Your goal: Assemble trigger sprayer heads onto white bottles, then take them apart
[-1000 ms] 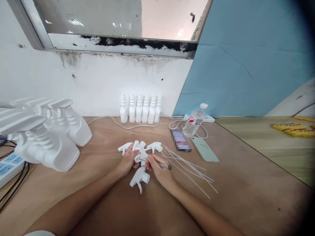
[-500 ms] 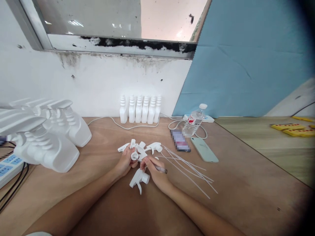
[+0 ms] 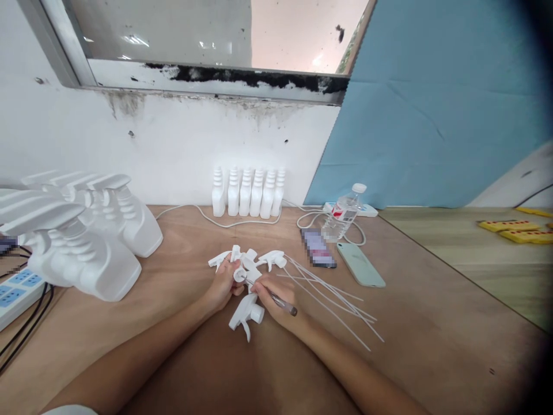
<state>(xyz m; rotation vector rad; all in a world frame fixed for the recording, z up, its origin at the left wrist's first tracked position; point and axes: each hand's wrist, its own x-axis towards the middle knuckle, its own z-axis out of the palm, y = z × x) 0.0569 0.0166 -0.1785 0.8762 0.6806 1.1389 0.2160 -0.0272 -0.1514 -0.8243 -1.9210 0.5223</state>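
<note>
My left hand (image 3: 223, 286) is closed round a white trigger sprayer head (image 3: 242, 274), held just above the wooden table (image 3: 181, 271). My right hand (image 3: 276, 302) pinches a thin clear dip tube with a dark end (image 3: 283, 302), its tip at the sprayer head's base. Another sprayer head (image 3: 245, 314) lies on the table between my wrists. More sprayer heads (image 3: 270, 259) lie just behind my hands. A bundle of loose clear tubes (image 3: 332, 297) fans out to the right.
Several large white spray bottles (image 3: 86, 242) lie at the left beside a power strip (image 3: 17, 291). A row of small white bottles (image 3: 248, 193) stands against the wall. A water bottle (image 3: 343, 213), two phones (image 3: 360, 264) and white cables sit at the right; yellow items (image 3: 512, 227) lie far right.
My right hand has shifted slightly back toward me with the tube, its dark end now lower. The left hand and its sprayer head have stayed in place.
</note>
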